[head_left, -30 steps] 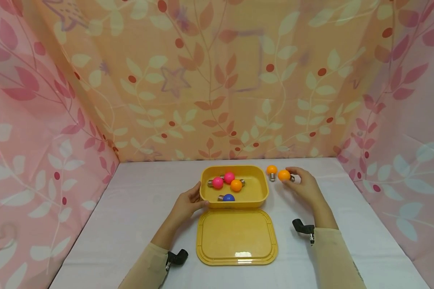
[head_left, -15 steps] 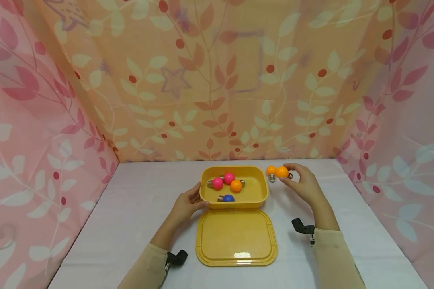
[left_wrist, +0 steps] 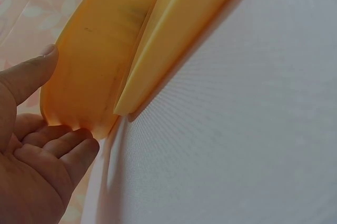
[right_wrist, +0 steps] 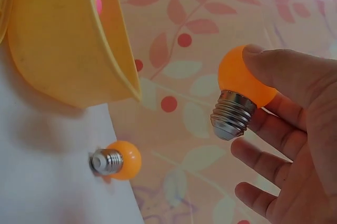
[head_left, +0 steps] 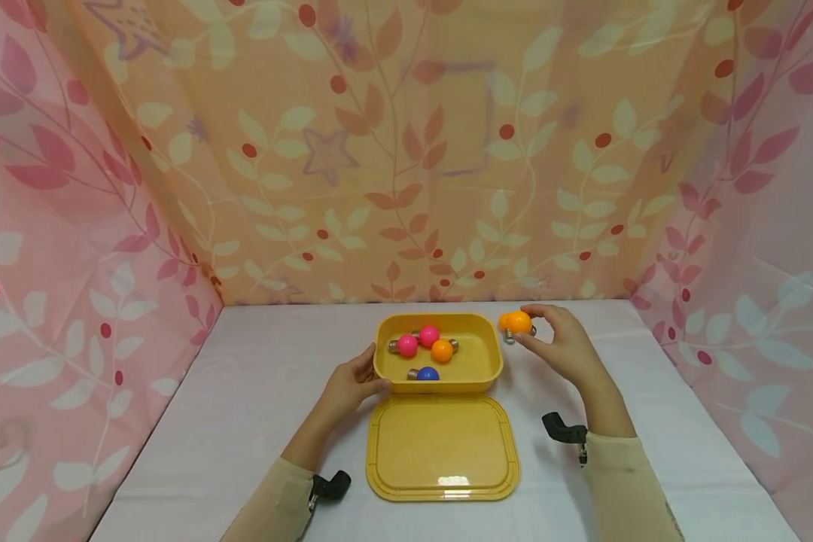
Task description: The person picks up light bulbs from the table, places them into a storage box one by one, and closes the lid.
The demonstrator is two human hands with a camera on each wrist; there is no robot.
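While fingers (right_wrist: 281,132) pinch one orange bulb (right_wrist: 237,76), another (head_left: 504,321) is half-hidden in head view.

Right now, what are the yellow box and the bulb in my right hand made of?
The yellow box: probably plastic, satin-smooth, from its thin, even wall. The orange bulb in your right hand: smooth globe, plastic or coated glass, I can't tell; threaded base likely polished metal, from its silvery highlights.
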